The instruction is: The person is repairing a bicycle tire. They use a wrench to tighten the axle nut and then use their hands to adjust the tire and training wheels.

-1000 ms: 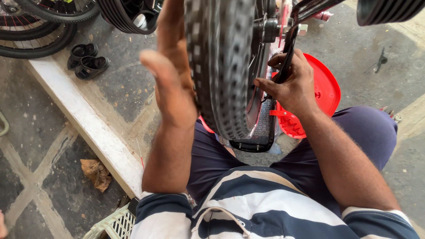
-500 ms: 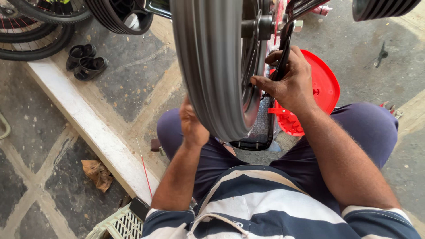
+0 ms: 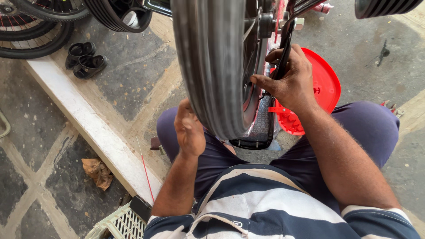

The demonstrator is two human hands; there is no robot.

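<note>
A large black motorcycle tyre [image 3: 212, 62] on its wheel stands upright right in front of me, above my lap. My left hand [image 3: 189, 129] rests flat against the tyre's lower left tread, fingers together. My right hand [image 3: 290, 82] grips a black frame bar [image 3: 287, 42] on the right side of the wheel, near the axle nut [image 3: 297, 23]. A black patterned mudguard piece [image 3: 261, 126] hangs below the wheel between my knees.
A red round plastic cover [image 3: 325, 86] lies on the ground behind my right hand. A pair of black sandals [image 3: 84, 59] and other tyres [image 3: 40, 31] sit at upper left beyond a white kerb [image 3: 88, 124]. A pale plastic crate [image 3: 119, 223] is at bottom left.
My left hand has slid down the tread from the upper left of the tyre to its lower left. The tyre looks to have turned. My right hand keeps its hold on the bar.
</note>
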